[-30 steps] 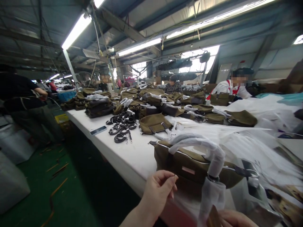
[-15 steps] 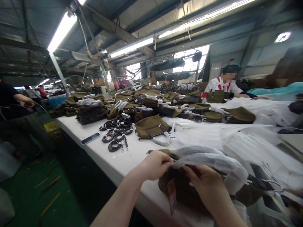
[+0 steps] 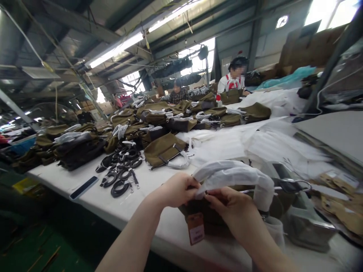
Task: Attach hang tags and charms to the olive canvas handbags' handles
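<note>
Directly before me on the table's near edge is an olive and dark handbag. Its arched handle is wrapped in white tissue. My left hand is closed, fingertips pinched at the left foot of the handle. Opposite it, my right hand pinches at the same foot, thumb and forefinger together. Whatever small piece the fingertips grip is mostly hidden. Below them a brown hang tag with a pale label dangles against the bag's front. At the bag's right end a metal zip and a ring stick out.
Coiled black straps and a phone lie to the left. Behind are an olive bag and a heap of similar bags. White wrapping sheets spread rightward, with brown tags beyond. A co-worker sits across the table.
My view has turned to the right. The hang tag now faces me more fully, whereas it was edge-on before. Both hands stay pinched at the handle's foot.
</note>
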